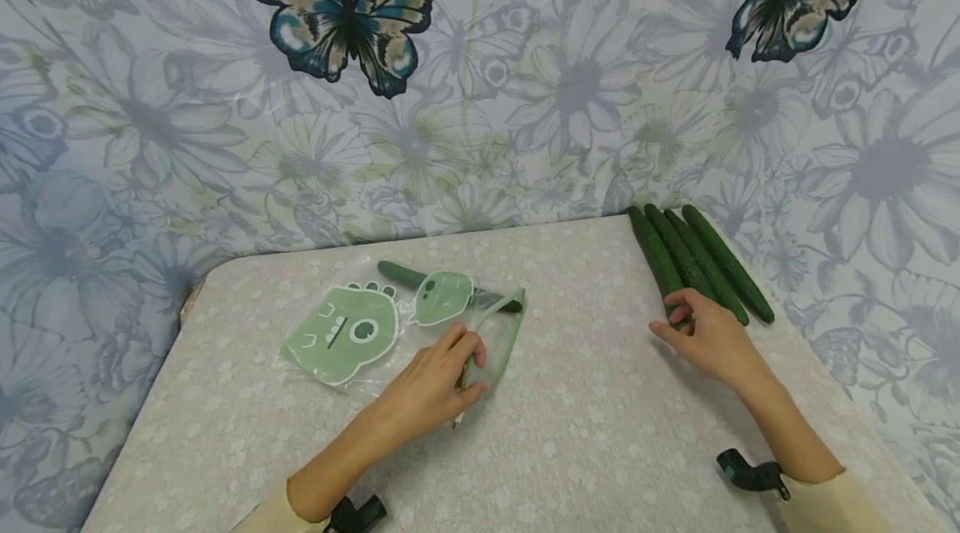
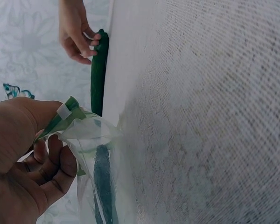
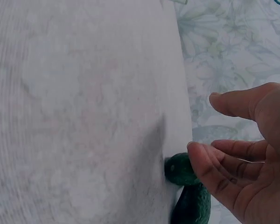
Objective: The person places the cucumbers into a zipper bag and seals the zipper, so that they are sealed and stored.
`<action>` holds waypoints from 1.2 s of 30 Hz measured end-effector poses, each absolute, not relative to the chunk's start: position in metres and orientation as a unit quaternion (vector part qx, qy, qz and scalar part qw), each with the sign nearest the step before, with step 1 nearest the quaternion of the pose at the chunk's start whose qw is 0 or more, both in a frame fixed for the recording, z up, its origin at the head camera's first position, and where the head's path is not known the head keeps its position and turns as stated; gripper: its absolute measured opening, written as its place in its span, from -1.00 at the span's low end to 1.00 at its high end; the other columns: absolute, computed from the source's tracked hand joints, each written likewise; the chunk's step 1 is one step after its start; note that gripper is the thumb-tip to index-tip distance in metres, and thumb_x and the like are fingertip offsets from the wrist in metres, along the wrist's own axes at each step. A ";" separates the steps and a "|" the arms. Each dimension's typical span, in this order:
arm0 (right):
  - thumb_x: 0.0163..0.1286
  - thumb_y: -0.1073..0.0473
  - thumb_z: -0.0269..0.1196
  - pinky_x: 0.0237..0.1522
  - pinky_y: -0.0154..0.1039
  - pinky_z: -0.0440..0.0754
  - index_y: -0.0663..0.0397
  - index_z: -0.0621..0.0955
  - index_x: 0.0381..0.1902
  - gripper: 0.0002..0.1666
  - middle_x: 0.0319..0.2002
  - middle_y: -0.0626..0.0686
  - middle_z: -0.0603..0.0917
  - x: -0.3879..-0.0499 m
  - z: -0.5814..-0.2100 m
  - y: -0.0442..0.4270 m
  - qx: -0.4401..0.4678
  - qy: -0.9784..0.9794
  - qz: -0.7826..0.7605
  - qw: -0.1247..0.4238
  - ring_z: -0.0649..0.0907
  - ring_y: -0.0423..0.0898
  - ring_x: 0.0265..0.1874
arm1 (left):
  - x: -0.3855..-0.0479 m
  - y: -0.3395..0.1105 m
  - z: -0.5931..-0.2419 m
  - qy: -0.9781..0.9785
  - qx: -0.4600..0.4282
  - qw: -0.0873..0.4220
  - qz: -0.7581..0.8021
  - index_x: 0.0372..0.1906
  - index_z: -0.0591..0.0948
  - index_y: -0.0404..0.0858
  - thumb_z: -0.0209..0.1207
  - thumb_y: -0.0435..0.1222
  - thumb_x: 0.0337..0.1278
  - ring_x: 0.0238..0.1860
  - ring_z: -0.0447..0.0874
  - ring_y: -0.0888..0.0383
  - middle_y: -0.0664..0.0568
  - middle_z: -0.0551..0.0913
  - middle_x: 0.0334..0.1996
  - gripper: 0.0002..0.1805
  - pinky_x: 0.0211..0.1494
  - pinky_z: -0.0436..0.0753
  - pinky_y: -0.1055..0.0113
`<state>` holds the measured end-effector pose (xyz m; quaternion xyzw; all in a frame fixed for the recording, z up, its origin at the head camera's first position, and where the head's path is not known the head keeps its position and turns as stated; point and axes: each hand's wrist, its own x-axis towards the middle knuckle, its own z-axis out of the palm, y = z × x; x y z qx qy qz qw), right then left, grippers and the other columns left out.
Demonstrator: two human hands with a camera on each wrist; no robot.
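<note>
My left hand (image 1: 438,379) pinches the mouth edge of a clear plastic zip bag (image 1: 339,337) printed with green cartoon monster faces. In the left wrist view, the bag's green strip with a white slider (image 2: 64,112) sits between thumb and fingers. Inside the bag lies a cucumber (image 1: 401,274), partly covered by the print. Over at the right, my right hand (image 1: 708,341) reaches the near end of the leftmost cucumber (image 1: 654,253) in a row. The right wrist view has its thumb well apart from loosely bent fingers (image 3: 214,179), which touch or nearly touch the cucumber's end (image 3: 179,169).
Several cucumbers (image 1: 723,258) lie side by side near the table's back right edge. A pale flowered cloth covers the table (image 1: 570,433). Close behind it hangs a backdrop (image 1: 480,141) with flowers and butterflies. Each wrist wears a black camera mount (image 1: 752,472).
</note>
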<state>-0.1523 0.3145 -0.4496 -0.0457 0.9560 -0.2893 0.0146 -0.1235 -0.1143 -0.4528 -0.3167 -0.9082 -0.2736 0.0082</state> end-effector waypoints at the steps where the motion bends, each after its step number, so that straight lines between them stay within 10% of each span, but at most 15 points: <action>1: 0.55 -0.16 0.36 -0.35 -0.25 0.58 0.27 0.52 0.35 -0.29 -0.01 0.20 0.72 -0.153 -0.450 0.315 -0.044 0.957 -0.285 0.013 0.67 -0.10 -0.24 | -0.123 -0.115 -0.453 -0.909 -0.315 0.007 -0.274 -0.06 0.49 -0.07 0.50 -0.24 0.29 -0.44 0.36 0.44 0.14 0.40 -0.17 -0.63 -0.39 0.51 0.52; 7: 0.52 -0.08 0.38 -0.36 -0.11 0.53 0.35 0.50 0.35 -0.29 -0.07 0.26 0.65 -0.160 -0.452 0.319 -0.027 0.970 -0.239 -0.017 0.63 -0.01 -0.32 | -0.124 -0.114 -0.453 -0.910 -0.309 0.004 -0.276 -0.05 0.47 -0.03 0.49 -0.22 0.31 -0.45 0.36 0.43 0.19 0.37 -0.16 -0.63 -0.39 0.51 0.52; 15: 0.48 -0.05 0.38 -0.04 0.52 0.58 0.54 0.22 0.51 0.00 0.31 0.70 0.45 -0.163 -0.458 0.325 -0.011 0.984 -0.171 0.037 0.64 0.62 0.03 | -0.125 -0.112 -0.455 -0.909 -0.305 0.004 -0.284 -0.06 0.47 -0.03 0.49 -0.22 0.31 -0.45 0.38 0.44 0.22 0.36 -0.17 -0.63 -0.39 0.52 0.51; 29: 0.47 0.04 0.34 -0.04 0.50 0.61 0.57 0.18 0.54 -0.02 0.25 0.71 0.54 -0.160 -0.466 0.327 -0.031 0.984 -0.177 -0.001 0.66 0.64 0.03 | -0.125 -0.114 -0.454 -0.907 -0.308 0.010 -0.286 -0.06 0.48 -0.05 0.49 -0.23 0.30 -0.46 0.37 0.45 0.18 0.39 -0.16 -0.63 -0.41 0.52 0.52; 36: 0.51 0.20 0.25 -0.63 0.01 0.42 0.30 0.30 0.61 -0.20 0.13 0.60 0.46 -0.156 -0.456 0.323 -0.050 0.970 -0.202 -0.125 0.47 0.11 -0.67 | -0.125 -0.114 -0.451 -0.909 -0.307 0.012 -0.283 -0.07 0.48 -0.05 0.49 -0.23 0.31 -0.45 0.38 0.44 0.16 0.41 -0.16 -0.64 -0.40 0.51 0.52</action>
